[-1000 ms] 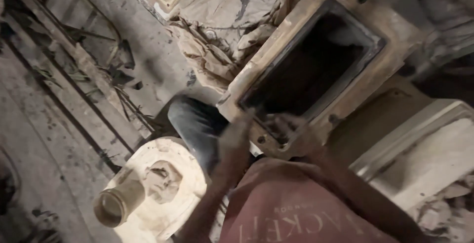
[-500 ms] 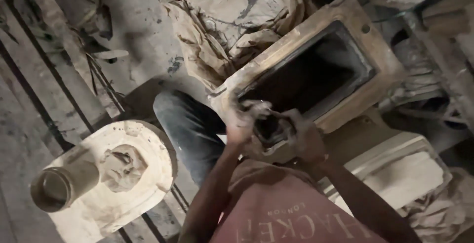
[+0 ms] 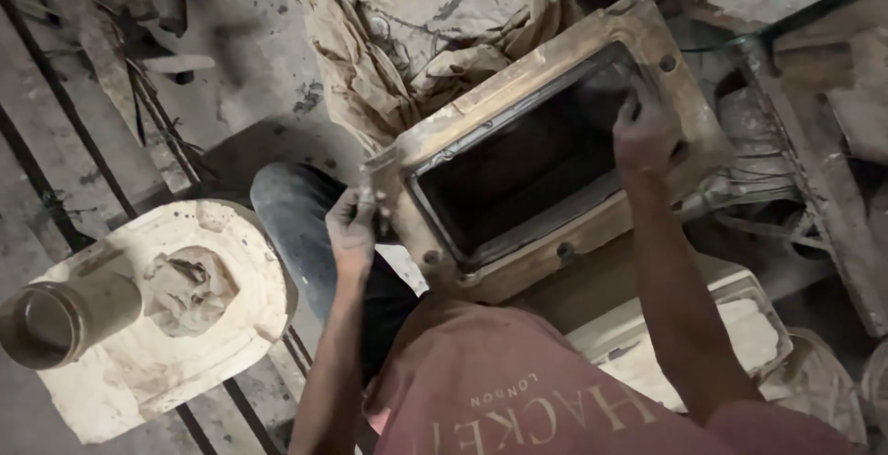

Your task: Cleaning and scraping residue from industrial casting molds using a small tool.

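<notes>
Both hands' grip (closed) on mould frame

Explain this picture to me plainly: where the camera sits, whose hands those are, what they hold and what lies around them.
The camera sits on a person's head and looks down at their own two bare hands; there is no machine. The left hand grips the near corner of a rectangular clay-caked mould frame with a dark hollow middle. The right hand rests on the frame's far inner edge. Behind the frame lie crumpled paper sacks. To the left sits a pale plaster slab with a lump of clay in its hollow, and beside it a brown cylindrical jar.
</notes>
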